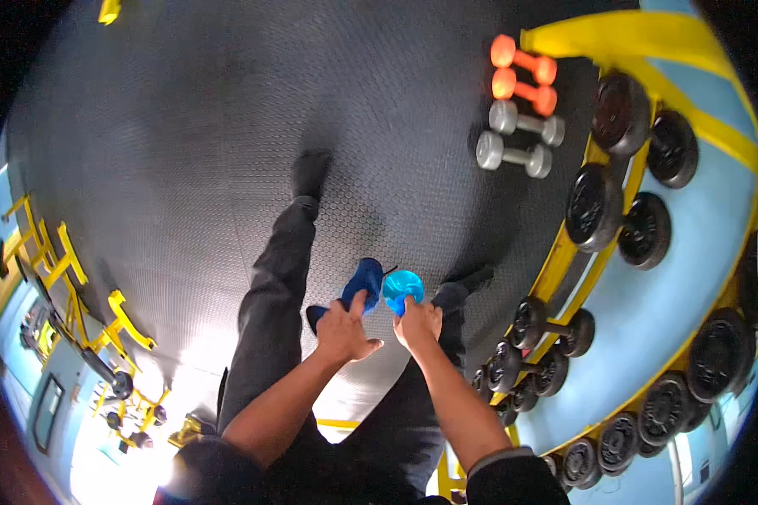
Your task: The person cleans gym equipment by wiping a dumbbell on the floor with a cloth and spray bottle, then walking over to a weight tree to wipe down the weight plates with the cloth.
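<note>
A dark blue cloth-like piece hangs at the fingers of my left hand; a darker end of it shows left of the knuckles. One finger lies along the blue piece while the thumb sticks out to the right. Close beside it, my right hand grips a bright blue cup by its near side. The cup's round mouth faces up towards me. Both hands are held low between my legs, above the floor.
Black textured matting covers the floor. Two orange dumbbells and two grey dumbbells lie at the upper right. Beside them stands a yellow rack with black dumbbells. Yellow gym frames stand at the far left.
</note>
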Demonstrator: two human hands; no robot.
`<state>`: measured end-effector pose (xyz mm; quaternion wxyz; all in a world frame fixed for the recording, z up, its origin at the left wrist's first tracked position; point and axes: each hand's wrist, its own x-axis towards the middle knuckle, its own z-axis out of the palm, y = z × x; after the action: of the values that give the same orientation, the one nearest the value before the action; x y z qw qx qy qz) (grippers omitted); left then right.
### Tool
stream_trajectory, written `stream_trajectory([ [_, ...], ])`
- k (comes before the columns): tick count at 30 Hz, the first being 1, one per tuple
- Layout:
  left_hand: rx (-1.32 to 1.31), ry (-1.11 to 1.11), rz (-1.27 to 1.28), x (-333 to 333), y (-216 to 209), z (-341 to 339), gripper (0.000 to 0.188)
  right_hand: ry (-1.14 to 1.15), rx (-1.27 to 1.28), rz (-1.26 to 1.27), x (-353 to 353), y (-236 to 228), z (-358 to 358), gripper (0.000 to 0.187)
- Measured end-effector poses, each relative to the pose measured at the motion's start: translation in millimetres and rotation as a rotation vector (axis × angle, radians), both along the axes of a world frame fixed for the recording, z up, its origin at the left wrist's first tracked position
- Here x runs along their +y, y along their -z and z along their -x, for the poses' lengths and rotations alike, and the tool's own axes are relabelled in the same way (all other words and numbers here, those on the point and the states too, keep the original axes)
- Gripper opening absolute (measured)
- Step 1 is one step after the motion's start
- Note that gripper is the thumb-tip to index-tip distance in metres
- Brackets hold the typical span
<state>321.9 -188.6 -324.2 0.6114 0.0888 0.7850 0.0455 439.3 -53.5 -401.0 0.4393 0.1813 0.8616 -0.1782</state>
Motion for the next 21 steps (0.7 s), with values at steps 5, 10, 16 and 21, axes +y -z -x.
stream_trajectory([
  [5,0.393,0.048,-0.485,26.3,-46.6,-5.1,0.074,-0.037,-0.005,0.023,24.2,-157.2,70.9,0.036],
  [10,0.688,-0.026,-0.679,54.0,-151.7,15.6,0.056,-0.312,0.195,0.08,65.5,-273.4,115.2,0.04],
  [16,1.025,-0.474,-0.607,74.2,-252.0,-15.4,0.037,-0.548,0.547,0.284,93.9,-380.6,126.9,0.033],
  [21,0.984,-0.763,-0.556,73.7,-296.2,-52.0,0.036,-0.664,0.603,0.367,92.0,-431.0,121.6,0.016],
])
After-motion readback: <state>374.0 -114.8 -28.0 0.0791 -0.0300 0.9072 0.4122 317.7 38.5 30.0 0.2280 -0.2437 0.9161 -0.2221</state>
